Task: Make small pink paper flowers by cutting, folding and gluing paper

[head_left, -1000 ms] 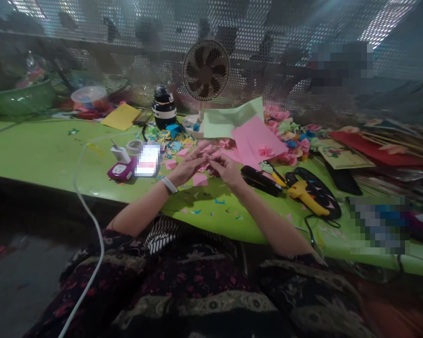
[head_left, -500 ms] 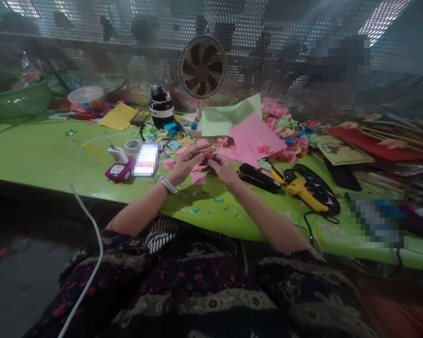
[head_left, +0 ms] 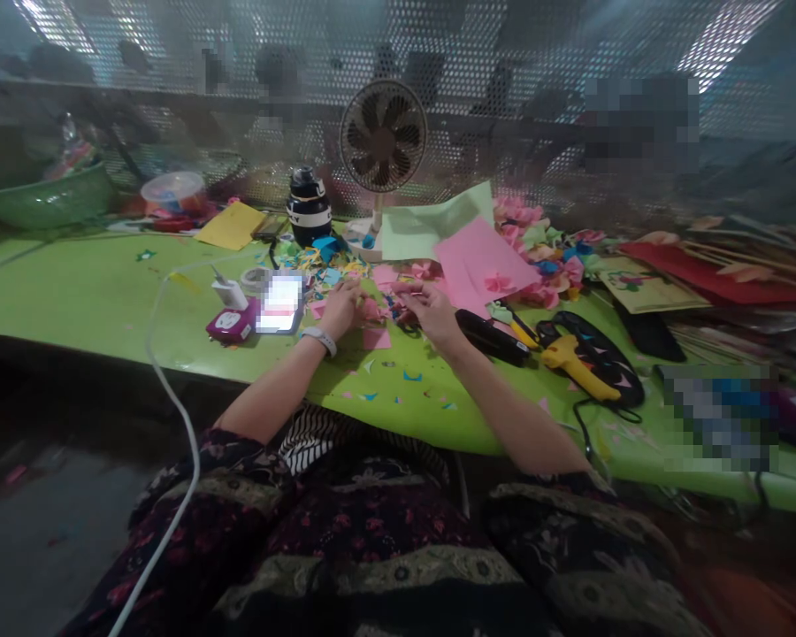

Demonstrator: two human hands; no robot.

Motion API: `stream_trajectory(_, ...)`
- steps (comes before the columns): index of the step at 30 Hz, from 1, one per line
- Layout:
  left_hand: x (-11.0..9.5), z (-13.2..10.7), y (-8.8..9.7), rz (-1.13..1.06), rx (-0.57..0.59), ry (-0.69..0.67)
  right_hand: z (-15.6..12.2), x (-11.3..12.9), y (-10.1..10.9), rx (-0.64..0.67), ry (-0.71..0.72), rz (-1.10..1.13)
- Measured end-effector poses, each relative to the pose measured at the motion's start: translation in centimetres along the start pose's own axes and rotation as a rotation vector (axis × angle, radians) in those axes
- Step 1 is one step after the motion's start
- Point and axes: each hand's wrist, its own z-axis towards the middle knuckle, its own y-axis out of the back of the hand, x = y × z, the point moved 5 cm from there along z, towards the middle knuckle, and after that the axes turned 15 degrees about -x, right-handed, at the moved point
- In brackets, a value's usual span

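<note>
My left hand (head_left: 341, 310), with a white band at its wrist, is low over the green table, fingers curled together. Whatever it may hold is too small to make out. Across a narrow gap, my right hand (head_left: 432, 311) has its thumb and forefinger close together, beside small pink paper bits (head_left: 372, 310); what lies in the pinch is unclear. A dark small object partly shows under the right fingers. A pink paper square (head_left: 376, 339) lies in front of the hands. Behind them are a pink sheet (head_left: 481, 257) and a pale green sheet (head_left: 431, 221).
A phone (head_left: 279, 303), a purple case (head_left: 231, 325) and a white charger (head_left: 229, 292) lie left. A black stapler (head_left: 494, 338) and yellow glue gun (head_left: 580, 367) lie right. Behind stand a bottle (head_left: 309, 212), a fan (head_left: 383, 137) and heaped paper flowers (head_left: 537, 234).
My hands were together at the fingertips and are now apart. The left hand has drawn back left and curled; the right has moved slightly right. The view has shifted a little.
</note>
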Motion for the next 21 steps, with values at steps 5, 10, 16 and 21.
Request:
stream_trajectory(5, -1.3, 0.5, 2.1, -0.043, -0.125, -0.001, -0.4, 1.4, 0.7, 0.033, 0.031, -0.173)
stream_trajectory(10, -2.0, 0.0, 2.2, -0.346, -0.097, 0.275, -1.9, 1.1, 0.7, 0.484, -0.075, -0.679)
stream_trajectory(16, -2.9, -1.1, 1.3, -0.72, 0.03, 0.658, -2.2, 1.3, 1.2, 0.535, 0.031, -1.042)
stream_trajectory(21, -3.5, -1.2, 1.6, -0.831, 0.07, 0.785, -1.9, 1.6, 1.0, 0.516, 0.189, -1.259)
